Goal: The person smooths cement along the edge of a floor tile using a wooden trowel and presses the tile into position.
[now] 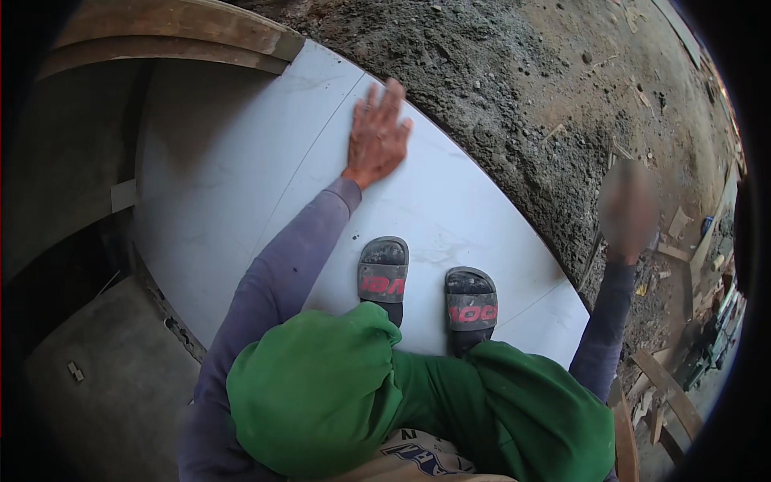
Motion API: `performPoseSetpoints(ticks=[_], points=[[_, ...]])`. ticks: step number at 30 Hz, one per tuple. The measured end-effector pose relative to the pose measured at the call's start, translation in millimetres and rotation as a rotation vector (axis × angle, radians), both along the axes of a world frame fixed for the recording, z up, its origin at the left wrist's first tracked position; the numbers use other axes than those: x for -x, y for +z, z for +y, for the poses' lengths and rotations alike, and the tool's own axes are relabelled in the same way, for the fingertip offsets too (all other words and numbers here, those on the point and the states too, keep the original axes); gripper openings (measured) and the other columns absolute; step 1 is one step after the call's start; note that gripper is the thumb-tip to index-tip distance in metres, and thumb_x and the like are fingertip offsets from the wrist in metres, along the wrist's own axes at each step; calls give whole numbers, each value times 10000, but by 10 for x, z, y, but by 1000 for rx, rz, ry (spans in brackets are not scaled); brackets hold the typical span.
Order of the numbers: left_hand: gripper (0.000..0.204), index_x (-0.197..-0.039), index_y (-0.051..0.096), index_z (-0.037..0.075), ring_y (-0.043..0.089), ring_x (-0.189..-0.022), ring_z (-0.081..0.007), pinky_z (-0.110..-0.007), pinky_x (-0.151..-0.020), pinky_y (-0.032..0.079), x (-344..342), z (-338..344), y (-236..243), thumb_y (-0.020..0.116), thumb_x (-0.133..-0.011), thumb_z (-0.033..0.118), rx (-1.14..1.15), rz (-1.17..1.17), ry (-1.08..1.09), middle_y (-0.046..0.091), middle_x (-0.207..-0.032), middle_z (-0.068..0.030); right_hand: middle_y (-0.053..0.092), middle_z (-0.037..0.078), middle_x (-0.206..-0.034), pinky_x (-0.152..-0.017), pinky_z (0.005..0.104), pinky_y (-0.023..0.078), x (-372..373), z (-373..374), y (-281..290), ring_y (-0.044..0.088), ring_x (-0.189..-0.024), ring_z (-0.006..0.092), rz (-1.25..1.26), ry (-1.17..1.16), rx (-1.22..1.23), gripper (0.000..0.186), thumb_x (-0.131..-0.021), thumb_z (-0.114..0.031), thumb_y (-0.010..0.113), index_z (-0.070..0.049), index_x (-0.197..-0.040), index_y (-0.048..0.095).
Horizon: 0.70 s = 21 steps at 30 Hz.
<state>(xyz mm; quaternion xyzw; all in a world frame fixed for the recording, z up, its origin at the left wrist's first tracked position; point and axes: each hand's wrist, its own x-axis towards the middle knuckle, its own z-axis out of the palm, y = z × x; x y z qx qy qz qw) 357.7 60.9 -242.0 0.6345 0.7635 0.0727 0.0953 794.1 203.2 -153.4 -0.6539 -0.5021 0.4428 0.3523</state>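
My left hand lies palm down on a large white marbled floor tile, near its far edge, with its fingers stretched out. Under that hand is only the tile's surface. Off to the right, my right hand is over the rough grey mortar bed, smeared so that its fingers do not show. A thin, dark, straight edge shows just below and left of it; whether the hand holds it I cannot tell. Both arms wear purple-grey sleeves.
My feet, in dark sandals, stand on the tiles. Wooden boards lie across the far left corner. Wood scraps and debris litter the right side. A lower grey floor lies at the left.
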Motion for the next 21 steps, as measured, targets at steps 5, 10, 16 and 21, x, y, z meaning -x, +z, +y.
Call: performPoseSetpoints(ticks=[5,10,16,21], points=[[799,-1651,165,-100,71,-1639,-420,-536,-1322,55,868,66,-67,423,-1089,406,-117,32,351,126,-1750,-286,440,-69,-668,-534,251,335,-27,-66,51,389,-576,43,18,-32,-50,376,-1087,-437,640,-79,-1013,728],[848,-1627,154,-152,57,-1636,-438,-532,-1319,64,794,335,-262,396,-1089,458,-56,6,645,127,-1734,-325,422,-75,-663,-552,240,329,16,-127,98,385,-595,38,20,-45,-60,381,-1097,-442,619,-130,-882,657],[761,-1688,177,0,28,-1643,-417,-528,-1326,41,916,840,-117,324,-1121,485,57,3,247,95,-1772,-230,441,-65,-663,-555,245,351,329,-226,188,405,-582,51,33,-13,-39,385,-1094,-447,621,-149,-850,620],[757,-1693,190,26,73,-1639,-425,-531,-1323,77,-314,769,35,386,-1119,477,-290,-391,140,118,-1768,-235,459,-64,-677,-548,253,367,-61,-212,404,432,-593,52,-33,-82,-85,391,-1093,-443,623,-127,-864,634]])
